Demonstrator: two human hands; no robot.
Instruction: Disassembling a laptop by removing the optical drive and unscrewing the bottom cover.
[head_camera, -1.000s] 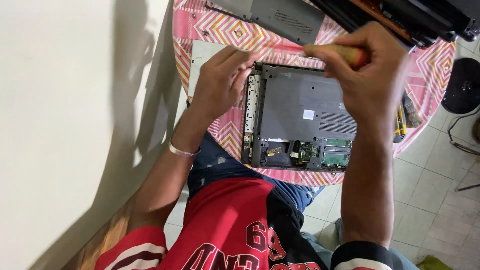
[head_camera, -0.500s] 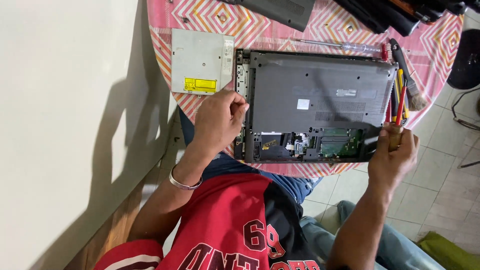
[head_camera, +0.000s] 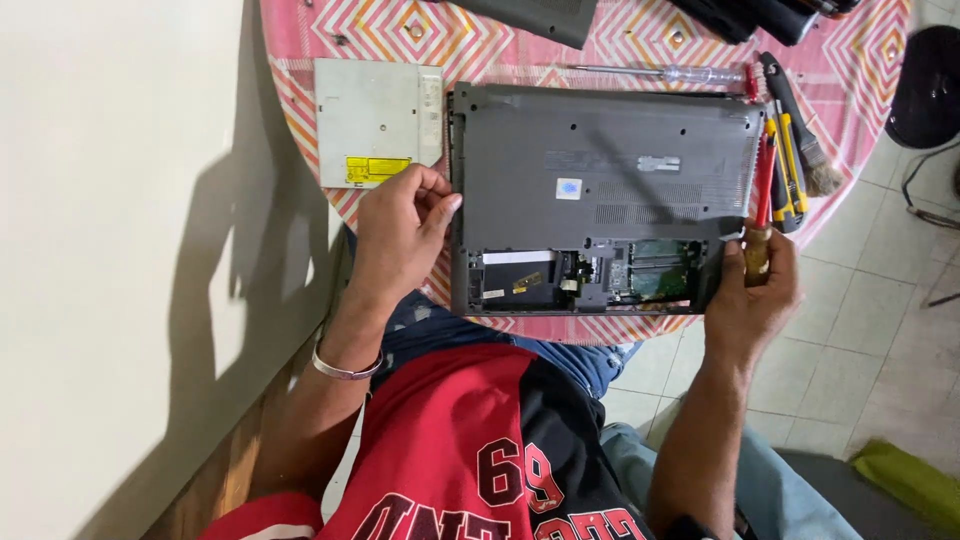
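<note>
A grey laptop (head_camera: 600, 170) lies upside down on a round table with a pink patterned cloth (head_camera: 300, 40). A bay along its near edge is uncovered and shows a green circuit board (head_camera: 660, 275). My left hand (head_camera: 400, 230) rests at the laptop's left edge, fingers loosely curled, just below a silver optical drive (head_camera: 375, 120) lying beside the laptop. My right hand (head_camera: 755, 285) is at the laptop's near right corner, closed on the wooden handle of a tool (head_camera: 757, 255) that lies among other tools.
A red-handled tool (head_camera: 766, 175), a yellow utility knife (head_camera: 793, 160) and a brush (head_camera: 805, 140) lie right of the laptop. A long clear-handled screwdriver (head_camera: 660, 72) lies behind it. Dark laptop parts (head_camera: 540, 15) sit at the far edge. A white wall is at left, a tiled floor at right.
My right hand came down from above the laptop, where it held a tool, to the laptop's near right corner. The left hand shifted slightly along the left edge. The view moved.
</note>
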